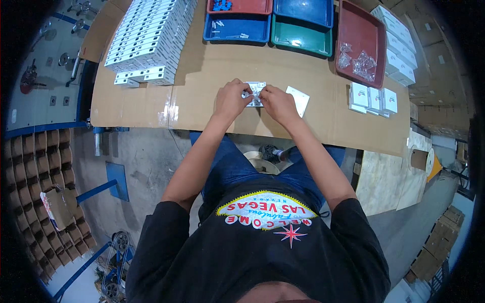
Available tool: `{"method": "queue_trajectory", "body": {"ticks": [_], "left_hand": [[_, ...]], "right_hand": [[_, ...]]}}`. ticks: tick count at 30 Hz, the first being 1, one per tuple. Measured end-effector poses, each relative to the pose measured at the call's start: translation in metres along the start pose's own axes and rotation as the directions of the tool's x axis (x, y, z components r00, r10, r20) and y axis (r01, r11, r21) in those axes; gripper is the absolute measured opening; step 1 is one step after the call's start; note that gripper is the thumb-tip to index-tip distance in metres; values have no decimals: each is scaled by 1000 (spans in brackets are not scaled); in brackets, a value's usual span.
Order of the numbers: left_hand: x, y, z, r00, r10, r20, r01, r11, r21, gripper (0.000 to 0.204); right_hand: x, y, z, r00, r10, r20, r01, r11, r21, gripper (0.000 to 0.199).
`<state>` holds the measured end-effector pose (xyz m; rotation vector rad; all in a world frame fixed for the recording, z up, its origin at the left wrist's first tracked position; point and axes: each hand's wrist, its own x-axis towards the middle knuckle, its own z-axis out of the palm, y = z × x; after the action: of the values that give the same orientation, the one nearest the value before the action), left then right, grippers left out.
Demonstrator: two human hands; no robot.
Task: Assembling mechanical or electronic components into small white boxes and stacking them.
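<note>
A small white square plastic part (256,86), with openings and fittings on its face, lies near the front of the cardboard-covered table (202,101). My left hand (232,101) closes its fingers on the left side of this part. From the other side, my right hand (279,104) pinches at its right side, with the thumb and fingertips close to the middle. Whatever tiny piece may be between the fingertips is too small to make out. Just right of my right hand rests a flat white square plate (301,98), partly hidden behind the hand.
A tall stack of white plastic units (146,40) stands at the left. Along the back are a red tray (255,7), blue trays (237,29), a green tray (303,43) and a dark red tray (353,30) with clear bags. White boxes (373,98) sit at the right.
</note>
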<state>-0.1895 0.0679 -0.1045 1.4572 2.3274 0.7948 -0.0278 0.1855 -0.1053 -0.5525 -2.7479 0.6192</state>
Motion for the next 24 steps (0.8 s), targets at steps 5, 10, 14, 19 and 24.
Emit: {"method": "queue_trajectory", "body": {"ticks": [5, 10, 14, 19, 24], "left_hand": [[-2, 2, 0, 996, 76, -38, -74, 996, 52, 14], [-3, -7, 8, 997, 51, -61, -53, 998, -40, 17], [-4, -3, 8, 998, -50, -33, 44, 987, -156, 15], [-9, -3, 12, 992, -38, -119, 30, 997, -65, 13], [-26, -4, 20, 966, 111, -234, -86, 990, 112, 10]], "right_hand": [[0, -1, -2, 999, -1, 52, 3, 1000, -31, 9], [1, -4, 6, 997, 80, -5, -80, 997, 1, 12], [1, -7, 6, 989, 141, -46, -139, 989, 42, 11], [6, -8, 11, 983, 182, -28, -183, 983, -13, 12], [14, -11, 19, 971, 236, -40, -238, 968, -82, 10]]}}
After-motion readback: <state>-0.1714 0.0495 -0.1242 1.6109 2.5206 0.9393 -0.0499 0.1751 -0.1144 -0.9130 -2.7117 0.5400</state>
